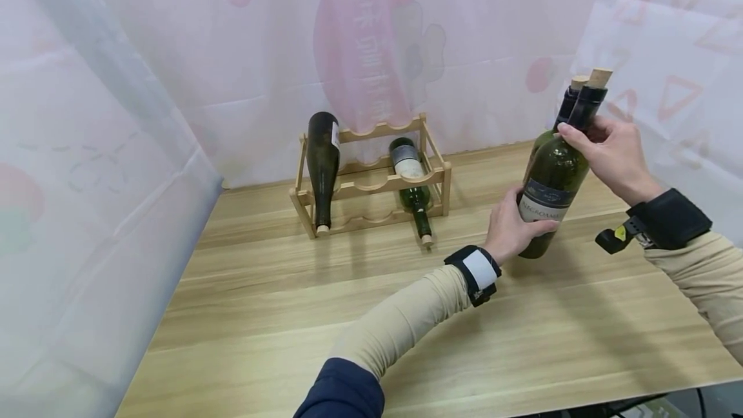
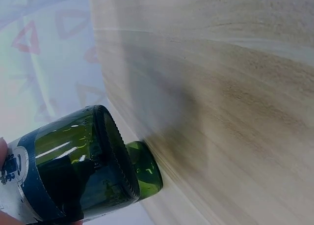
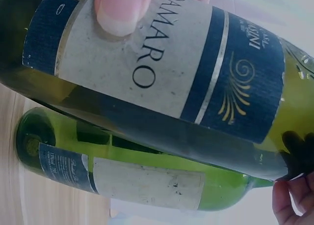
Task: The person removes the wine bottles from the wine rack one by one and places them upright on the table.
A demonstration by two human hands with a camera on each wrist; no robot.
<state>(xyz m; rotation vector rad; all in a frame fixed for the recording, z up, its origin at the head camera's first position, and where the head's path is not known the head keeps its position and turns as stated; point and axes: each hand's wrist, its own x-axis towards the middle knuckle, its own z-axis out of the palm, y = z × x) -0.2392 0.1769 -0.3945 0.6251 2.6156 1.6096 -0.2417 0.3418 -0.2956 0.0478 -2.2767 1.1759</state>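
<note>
Both hands hold a green wine bottle with a cork, tilted so its neck leans right. The left hand grips its lower body across the pale label, thumb on the front. At the neck, the fingers and thumb of the right hand pinch just below the dark collar. In the left wrist view the bottle's base hangs above the tabletop. Close behind it stands a second corked green bottle, largely hidden in the head view; its label shows in the right wrist view.
A two-tier wooden wine rack stands left of the hands. A dark bottle lies on its upper tier, and a green bottle on the lower tier, corks facing front. Printed white curtains border the wooden table.
</note>
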